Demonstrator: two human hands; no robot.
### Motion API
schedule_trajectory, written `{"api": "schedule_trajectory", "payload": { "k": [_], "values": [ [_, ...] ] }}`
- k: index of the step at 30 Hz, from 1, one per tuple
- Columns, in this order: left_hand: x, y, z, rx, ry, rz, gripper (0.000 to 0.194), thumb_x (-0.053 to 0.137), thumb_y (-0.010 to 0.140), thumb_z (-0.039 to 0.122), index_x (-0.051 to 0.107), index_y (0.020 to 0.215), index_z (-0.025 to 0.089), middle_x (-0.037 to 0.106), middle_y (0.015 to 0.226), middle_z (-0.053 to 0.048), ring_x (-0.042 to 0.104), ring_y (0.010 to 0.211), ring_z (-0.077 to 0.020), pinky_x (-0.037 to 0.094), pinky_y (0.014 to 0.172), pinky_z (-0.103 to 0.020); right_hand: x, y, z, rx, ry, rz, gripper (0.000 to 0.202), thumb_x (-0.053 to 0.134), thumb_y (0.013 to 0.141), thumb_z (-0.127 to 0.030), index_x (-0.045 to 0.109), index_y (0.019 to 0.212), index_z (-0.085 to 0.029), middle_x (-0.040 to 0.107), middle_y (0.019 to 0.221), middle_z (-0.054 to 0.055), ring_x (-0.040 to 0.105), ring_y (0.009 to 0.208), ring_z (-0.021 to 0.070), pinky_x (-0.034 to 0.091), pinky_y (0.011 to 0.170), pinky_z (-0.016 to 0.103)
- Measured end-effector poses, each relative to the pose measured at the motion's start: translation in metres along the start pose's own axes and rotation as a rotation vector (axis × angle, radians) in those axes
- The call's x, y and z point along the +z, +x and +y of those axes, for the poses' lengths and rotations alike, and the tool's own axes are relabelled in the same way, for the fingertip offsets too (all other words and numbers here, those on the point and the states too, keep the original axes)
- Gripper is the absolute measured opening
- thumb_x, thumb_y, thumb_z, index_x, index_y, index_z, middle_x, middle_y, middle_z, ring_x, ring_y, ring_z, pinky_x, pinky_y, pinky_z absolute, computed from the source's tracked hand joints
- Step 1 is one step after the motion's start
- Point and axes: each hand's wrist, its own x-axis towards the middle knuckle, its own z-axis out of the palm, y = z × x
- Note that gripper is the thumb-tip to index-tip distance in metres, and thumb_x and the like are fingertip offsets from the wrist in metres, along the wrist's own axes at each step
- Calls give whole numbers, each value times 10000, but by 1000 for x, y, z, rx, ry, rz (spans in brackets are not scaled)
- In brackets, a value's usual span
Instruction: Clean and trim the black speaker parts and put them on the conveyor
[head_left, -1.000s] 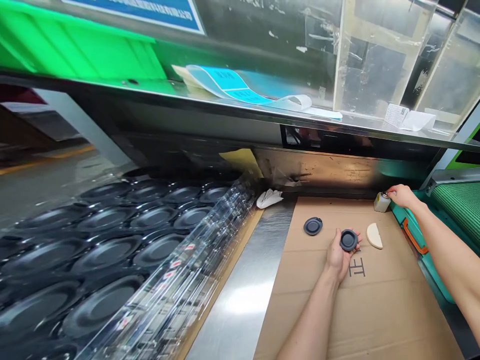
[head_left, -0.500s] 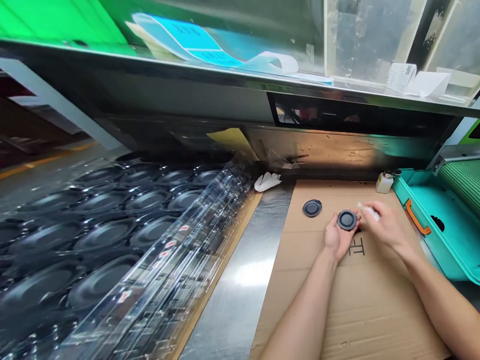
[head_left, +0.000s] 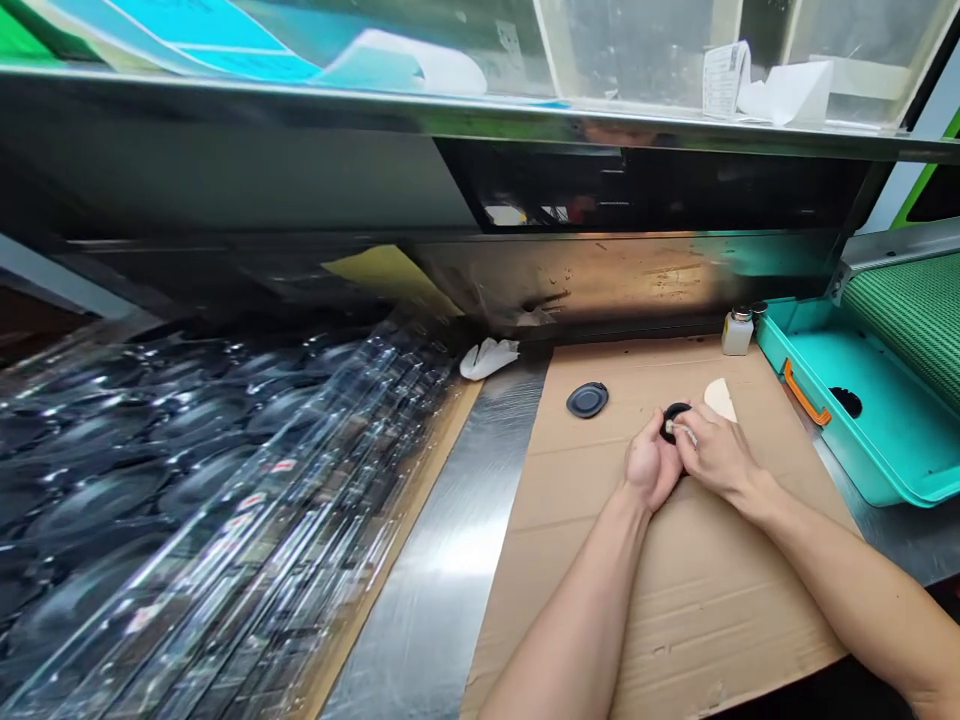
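Observation:
My left hand [head_left: 651,468] is closed around a small round black part [head_left: 673,411], which is tilted on edge with its face towards my right hand. My right hand [head_left: 714,448] presses its fingertips onto that face, pinching a white cloth [head_left: 720,398] whose loose end sticks up behind the knuckles. A small bit of white shows at the fingertips, against the black part. Left of both hands, a second round black part [head_left: 587,400] lies flat on the cardboard sheet [head_left: 570,560].
A white bottle [head_left: 737,334] stands at the cardboard's far right corner, beside a teal tray [head_left: 885,480] with an orange handle. Stacked clear plastic trays [head_left: 285,510] with black round parts fill the left. A crumpled white cloth [head_left: 489,358] lies near the back panel.
My right hand has moved left, bringing the cloth onto the black part. That part has turned from face-up to tilted. The whole view has shifted to the right.

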Motion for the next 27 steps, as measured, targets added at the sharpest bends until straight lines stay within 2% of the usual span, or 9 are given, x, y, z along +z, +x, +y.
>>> {"api": "schedule_trajectory", "payload": {
  "k": [3, 6, 8, 11, 16, 22, 25, 27],
  "values": [
    [1, -1, -3, 12, 21, 13, 368, 403, 1022, 325, 704, 969, 120, 726, 1105, -142, 644, 1179, -274, 479, 1082, -436, -4, 0, 2, 13, -29, 44, 225, 430, 997, -248, 637, 1076, -211, 654, 1117, 74, 614, 992, 194, 462, 827, 272],
    [-1, 0, -3, 22, 35, 41, 412, 373, 1034, 338, 704, 1018, 94, 724, 1114, -164, 653, 1162, -264, 504, 1052, -421, -8, 0, 4, -39, -87, -68, 188, 482, 970, -243, 646, 1059, -225, 663, 1137, 63, 612, 1013, 199, 459, 825, 276],
    [-3, 2, -3, 36, 47, 53, 410, 368, 1038, 331, 699, 1046, 89, 724, 1120, -166, 661, 1147, -253, 521, 1027, -408, -11, -1, 5, 35, -153, -87, 193, 486, 971, -266, 645, 1076, -234, 666, 1133, 67, 622, 978, 206, 459, 782, 283],
    [-5, 4, -2, 54, 56, 73, 389, 377, 1035, 325, 695, 1054, 102, 731, 1107, -156, 672, 1127, -245, 535, 1009, -407, -13, -4, 7, 121, -208, -34, 233, 437, 999, -291, 632, 1109, -223, 663, 1125, 87, 632, 955, 217, 457, 744, 295],
    [-4, 3, -3, 30, 33, 80, 420, 355, 1035, 354, 687, 1110, 109, 730, 1128, -157, 662, 1159, -262, 508, 1054, -431, -2, -5, 4, -61, -172, -88, 203, 472, 970, -242, 627, 1099, -215, 666, 1135, 73, 620, 995, 216, 449, 772, 291],
    [-1, 4, -8, 79, 4, 105, 378, 360, 1047, 305, 696, 1009, 138, 746, 958, -86, 689, 1071, -192, 507, 1051, -346, 9, 13, 5, -23, -183, 47, 235, 385, 1021, -274, 612, 1044, -218, 659, 1066, 74, 603, 983, 207, 431, 799, 287],
    [0, 5, -9, 96, 11, 111, 378, 353, 1052, 296, 689, 1098, 131, 750, 1014, -89, 695, 1039, -170, 515, 1035, -317, 6, 18, 10, 30, -213, 59, 252, 371, 1028, -302, 608, 1049, -219, 654, 1069, 81, 612, 973, 218, 439, 785, 298],
    [1, 5, -8, 85, 43, 97, 380, 356, 1050, 298, 676, 1161, 127, 748, 1073, -108, 693, 1066, -189, 525, 1027, -342, 2, 15, 13, 76, -227, 41, 259, 370, 1025, -302, 611, 1072, -221, 656, 1099, 85, 621, 970, 222, 448, 768, 302]
  ]
}}
